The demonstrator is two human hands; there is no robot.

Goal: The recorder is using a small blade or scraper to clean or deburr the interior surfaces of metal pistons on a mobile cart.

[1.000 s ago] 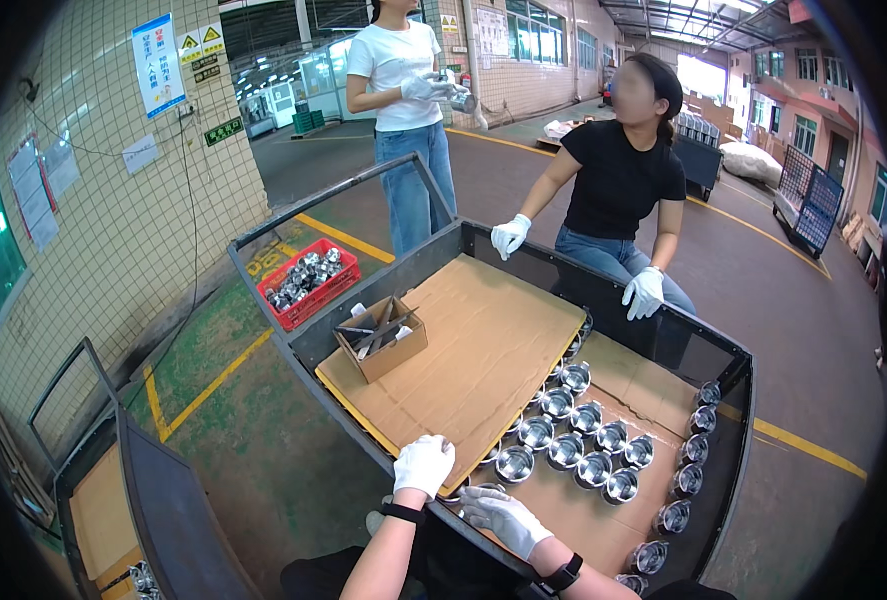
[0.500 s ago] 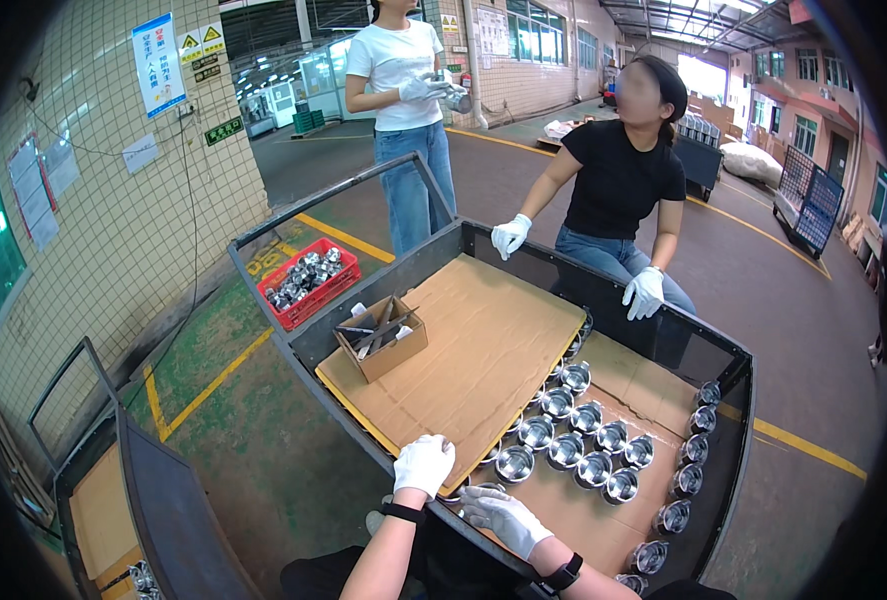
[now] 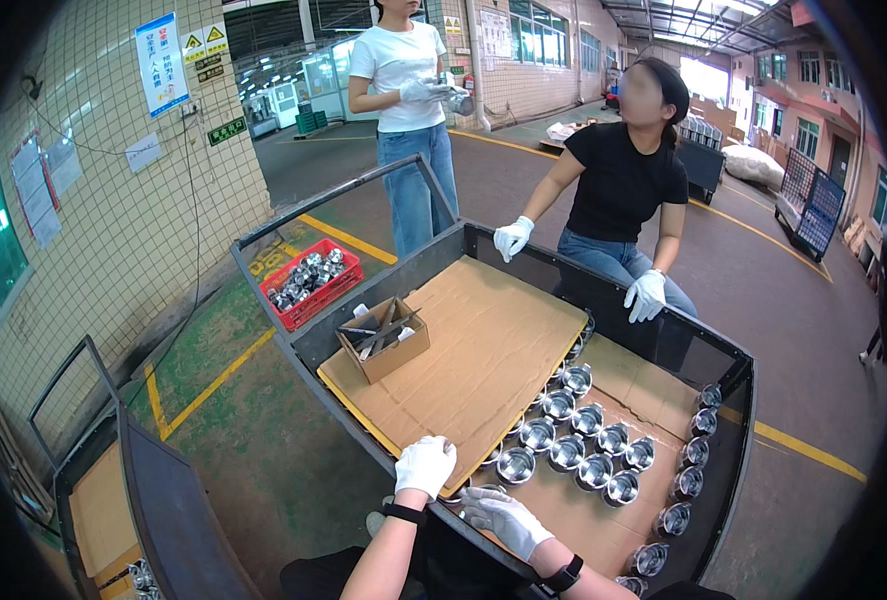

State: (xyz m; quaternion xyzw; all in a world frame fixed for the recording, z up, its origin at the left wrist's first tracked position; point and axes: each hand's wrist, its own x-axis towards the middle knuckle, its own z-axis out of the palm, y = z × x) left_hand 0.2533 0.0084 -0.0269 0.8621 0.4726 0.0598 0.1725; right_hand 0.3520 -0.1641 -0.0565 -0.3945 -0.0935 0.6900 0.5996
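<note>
Resting on the near edge of the large flat brown cardboard sheet [image 3: 468, 355], low in the frame's centre, the white-gloved left hand [image 3: 425, 465] is seen with fingers curled over that edge, apparently gripping it. The white-gloved right hand [image 3: 503, 520] is laid just to its right, fingers extended and loose, nothing clearly held, near the closest shiny round metal cups [image 3: 583, 440]; contact cannot be told. Against the frames a second and half a second back, almost nothing has shifted: both hands are kept in the same spot, the sheet has not been lifted, the cups are unmoved. The work is judged to be paused at the sheet's edge. The cups are set in rows on a lower cardboard layer inside the dark metal cart [image 3: 733, 360], centre right. A small open cardboard box of tools [image 3: 383, 340] sits on the sheet's far left corner. A red plastic crate of metal parts [image 3: 308, 282] is on the floor, upper left. Two other people are at the cart's far side, gloved.
</note>
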